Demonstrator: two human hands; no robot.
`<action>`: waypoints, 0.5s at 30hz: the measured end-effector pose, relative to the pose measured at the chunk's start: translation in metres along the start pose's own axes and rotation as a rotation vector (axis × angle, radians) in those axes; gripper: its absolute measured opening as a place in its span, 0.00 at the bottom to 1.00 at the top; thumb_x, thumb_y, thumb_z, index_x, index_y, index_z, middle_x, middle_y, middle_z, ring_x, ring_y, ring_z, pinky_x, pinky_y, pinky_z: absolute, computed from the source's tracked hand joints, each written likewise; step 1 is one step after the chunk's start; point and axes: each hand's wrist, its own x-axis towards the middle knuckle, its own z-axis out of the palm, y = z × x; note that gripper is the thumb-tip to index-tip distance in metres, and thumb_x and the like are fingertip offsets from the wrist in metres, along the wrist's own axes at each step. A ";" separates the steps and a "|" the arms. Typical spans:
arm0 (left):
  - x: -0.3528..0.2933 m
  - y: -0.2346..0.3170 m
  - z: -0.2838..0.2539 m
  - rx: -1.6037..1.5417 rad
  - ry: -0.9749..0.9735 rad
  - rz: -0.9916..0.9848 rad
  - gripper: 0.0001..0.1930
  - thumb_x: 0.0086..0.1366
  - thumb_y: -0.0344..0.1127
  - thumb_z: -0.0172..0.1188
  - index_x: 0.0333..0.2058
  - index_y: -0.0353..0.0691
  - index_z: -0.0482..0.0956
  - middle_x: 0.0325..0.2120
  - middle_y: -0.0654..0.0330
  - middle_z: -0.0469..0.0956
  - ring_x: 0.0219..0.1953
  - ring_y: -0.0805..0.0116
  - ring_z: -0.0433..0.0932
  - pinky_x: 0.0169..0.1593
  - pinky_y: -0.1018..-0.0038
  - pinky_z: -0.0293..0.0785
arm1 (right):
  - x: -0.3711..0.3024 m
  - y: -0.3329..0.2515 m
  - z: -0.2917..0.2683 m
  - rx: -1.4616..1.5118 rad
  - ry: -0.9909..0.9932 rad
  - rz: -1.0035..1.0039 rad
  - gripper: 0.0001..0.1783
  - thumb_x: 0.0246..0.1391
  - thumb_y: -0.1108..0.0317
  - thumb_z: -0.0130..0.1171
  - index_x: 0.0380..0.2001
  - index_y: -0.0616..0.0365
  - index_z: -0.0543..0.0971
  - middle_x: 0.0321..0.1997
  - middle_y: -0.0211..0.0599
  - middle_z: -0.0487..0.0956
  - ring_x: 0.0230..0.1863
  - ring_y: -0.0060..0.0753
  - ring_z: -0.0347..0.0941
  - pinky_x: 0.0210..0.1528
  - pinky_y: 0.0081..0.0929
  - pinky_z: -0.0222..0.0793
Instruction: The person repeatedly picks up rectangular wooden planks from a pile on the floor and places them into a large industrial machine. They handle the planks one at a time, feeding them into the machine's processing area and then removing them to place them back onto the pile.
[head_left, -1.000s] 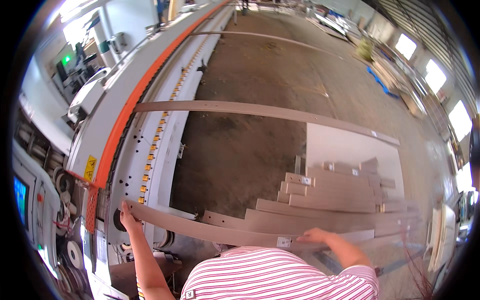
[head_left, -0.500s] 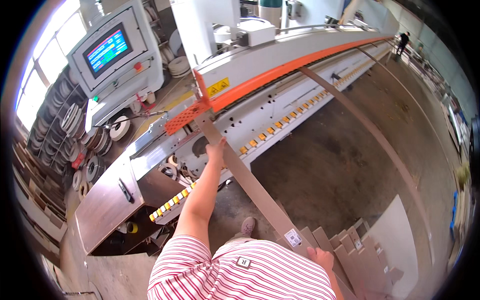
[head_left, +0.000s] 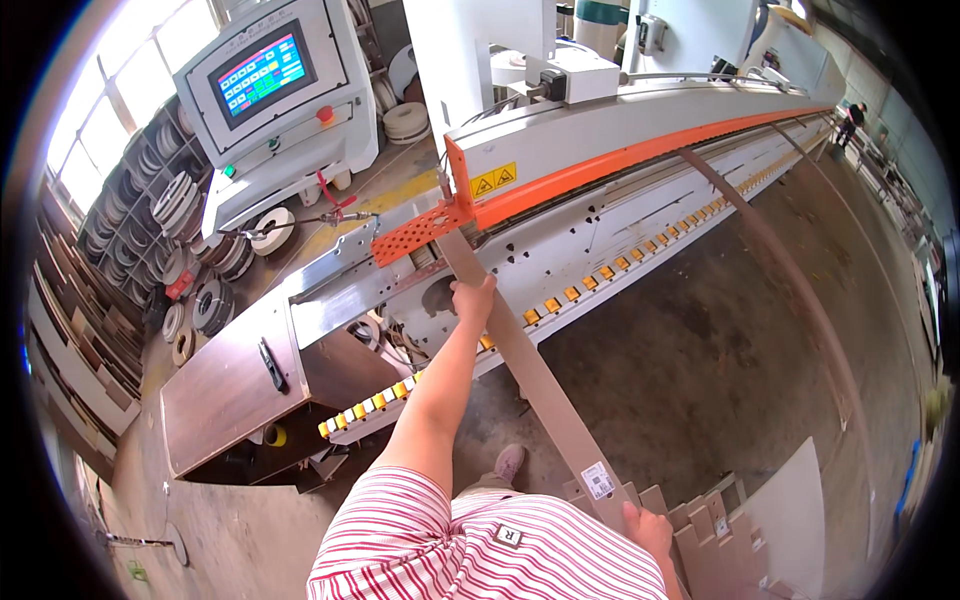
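Note:
A long narrow brown board (head_left: 540, 385) runs slantwise from beside my body up to the infeed of a long white machine (head_left: 560, 250). Its far end lies under the perforated orange guard (head_left: 415, 235). My left hand (head_left: 474, 302) is closed round the board's left edge a little below the guard. Near the board's close end my right hand (head_left: 648, 530) grips the right edge, the fingers partly hidden. A white printed label (head_left: 597, 481) sticks to the board just ahead of my right hand.
A control panel with a lit screen (head_left: 262, 75) stands at the left. Below it a box cutter (head_left: 271, 366) lies on a brown cabinet (head_left: 230, 390). Stacked brown boards (head_left: 715, 545) are at lower right. Yellow rollers (head_left: 572, 294) line the machine. A distant person (head_left: 852, 122) stands far right.
The whole view has shifted, so the machine and panel sit farther right in it. Both hands keep their hold on the board, whose far end stays at the guard.

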 end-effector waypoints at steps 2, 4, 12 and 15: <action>0.003 -0.003 0.000 -0.014 -0.010 0.037 0.42 0.49 0.51 0.67 0.49 0.19 0.61 0.44 0.33 0.75 0.48 0.41 0.77 0.52 0.60 0.73 | 0.003 0.000 -0.001 -0.005 -0.005 0.000 0.39 0.60 0.35 0.40 0.22 0.62 0.81 0.23 0.61 0.78 0.29 0.65 0.77 0.35 0.54 0.71; 0.004 -0.005 0.000 -0.006 -0.017 0.051 0.41 0.49 0.51 0.67 0.49 0.19 0.61 0.43 0.33 0.75 0.48 0.41 0.77 0.52 0.60 0.73 | 0.005 0.002 0.000 -0.017 -0.004 0.003 0.39 0.60 0.35 0.40 0.23 0.63 0.81 0.24 0.61 0.78 0.30 0.65 0.77 0.35 0.54 0.71; -0.004 0.003 0.001 -0.029 0.013 0.046 0.39 0.50 0.49 0.66 0.47 0.18 0.63 0.43 0.33 0.76 0.47 0.42 0.78 0.51 0.60 0.74 | 0.019 0.004 -0.011 -0.013 -0.019 0.028 0.40 0.60 0.36 0.39 0.23 0.64 0.82 0.25 0.63 0.78 0.31 0.66 0.76 0.37 0.56 0.71; -0.009 0.008 -0.001 -0.051 -0.011 0.044 0.39 0.51 0.49 0.66 0.48 0.18 0.63 0.42 0.34 0.76 0.47 0.42 0.78 0.50 0.61 0.74 | 0.022 0.007 -0.011 -0.009 -0.039 0.026 0.41 0.60 0.35 0.39 0.23 0.65 0.82 0.25 0.63 0.78 0.31 0.67 0.76 0.37 0.55 0.71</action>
